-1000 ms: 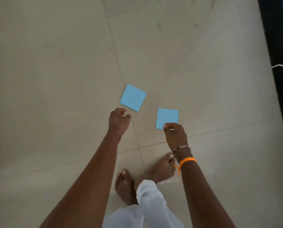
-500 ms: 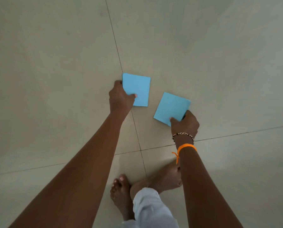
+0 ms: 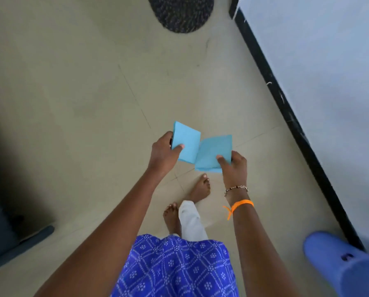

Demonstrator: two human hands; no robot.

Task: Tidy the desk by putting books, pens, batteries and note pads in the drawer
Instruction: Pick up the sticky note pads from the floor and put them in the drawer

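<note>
- Soft, dim daylight is falling evenly across the floor.
- A deep shadow is darkening the left edge.
- Wide-angle distortion is bending the skirting.
- Motion blur is softening the shoe.

Light-blue note pads, orange wristband, blue-patterned dress.

Bare arms, feet; orange wristband + bead bracelet on rt wrist; blue patterned top; white trousers.
</note>
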